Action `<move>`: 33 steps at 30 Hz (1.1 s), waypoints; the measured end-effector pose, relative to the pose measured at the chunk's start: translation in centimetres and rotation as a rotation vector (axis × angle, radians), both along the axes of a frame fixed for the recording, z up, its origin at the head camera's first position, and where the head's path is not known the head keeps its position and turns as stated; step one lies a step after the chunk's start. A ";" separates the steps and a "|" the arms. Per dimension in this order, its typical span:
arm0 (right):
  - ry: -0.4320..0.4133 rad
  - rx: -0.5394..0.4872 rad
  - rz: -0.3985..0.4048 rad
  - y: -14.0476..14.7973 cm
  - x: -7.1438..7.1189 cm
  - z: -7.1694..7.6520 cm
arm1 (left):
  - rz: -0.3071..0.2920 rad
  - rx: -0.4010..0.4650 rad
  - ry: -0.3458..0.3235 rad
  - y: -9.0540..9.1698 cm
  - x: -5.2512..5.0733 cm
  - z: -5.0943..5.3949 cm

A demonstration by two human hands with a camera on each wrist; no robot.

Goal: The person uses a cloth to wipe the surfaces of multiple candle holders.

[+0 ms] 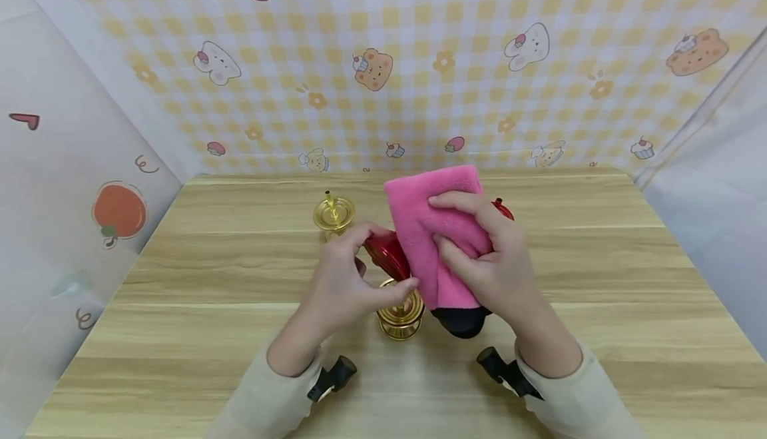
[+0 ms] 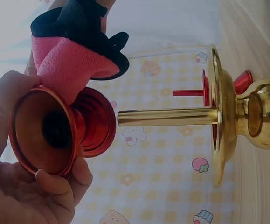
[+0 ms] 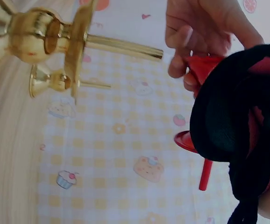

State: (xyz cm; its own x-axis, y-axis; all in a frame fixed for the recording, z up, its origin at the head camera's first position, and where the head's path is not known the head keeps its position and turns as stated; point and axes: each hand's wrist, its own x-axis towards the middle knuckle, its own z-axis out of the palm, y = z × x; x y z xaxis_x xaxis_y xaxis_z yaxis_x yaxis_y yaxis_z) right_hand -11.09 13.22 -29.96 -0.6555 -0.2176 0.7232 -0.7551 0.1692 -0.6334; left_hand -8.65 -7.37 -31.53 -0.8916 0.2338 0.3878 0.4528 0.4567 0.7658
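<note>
My left hand [image 1: 350, 282] grips a shiny red metal piece, probably a candlestick base [image 1: 388, 256], by its rim between thumb and fingers. Its hollow flared end [image 2: 44, 133] faces the left wrist camera. A folded pink cloth [image 1: 440, 246] with black trim is bunched in my right hand [image 1: 494, 246] and lies against the red piece's far side. Just below the hands stands a gold candlestick [image 1: 400, 326], upright, with a bare tube [image 2: 167, 117] rising from its dish; neither hand holds it. The cloth hides part of the red piece.
Another gold candlestick [image 1: 333, 214] stands farther back on the left of the wooden table [image 1: 198, 292]. Behind the cloth on the right, a red candlestick [image 1: 503, 210] is mostly hidden. A patterned curtain [image 1: 407, 106] hangs along the table's back edge.
</note>
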 end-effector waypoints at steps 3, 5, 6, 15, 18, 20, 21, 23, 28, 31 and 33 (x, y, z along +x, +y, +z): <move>-0.020 0.033 0.002 0.3 -0.1 0.2 | -0.037 -0.080 0.064 0.2 0.0 -0.2; -0.030 0.051 0.004 0.5 -0.1 0.4 | -0.054 -0.143 0.133 0.3 0.0 -0.4; -0.032 0.058 0.002 0.5 -0.1 0.4 | -0.063 -0.169 0.164 0.4 0.0 -0.5; -0.031 0.077 -0.113 0.1 -0.4 0.1 | -0.064 -0.294 0.321 0.7 0.0 -0.8; 0.002 0.042 -0.156 -0.2 -0.4 -0.3 | -0.054 -0.265 0.306 0.6 -0.1 -0.8; 0.041 0.005 -0.164 -0.4 -0.4 -0.4 | -0.045 -0.220 0.279 0.5 -0.1 -0.7; 0.066 -0.015 -0.159 -0.5 -0.5 -0.6 | -0.044 -0.191 0.257 0.5 -0.1 -0.7; 0.129 -0.053 -0.129 -0.6 -0.5 -0.9 | -0.039 -0.116 0.207 0.4 -0.1 -0.5; 0.321 -0.146 -0.040 -0.9 -1.1 -1.6 | -0.016 0.095 0.065 0.1 0.1 0.0; 0.412 -0.191 -0.018 -1.2 -1.4 -2.0 | -0.010 0.191 0.002 0.0 0.2 0.0; 0.460 -0.205 -0.027 -1.4 -1.6 -2.3 | -0.011 0.253 -0.031 0.0 0.2 0.1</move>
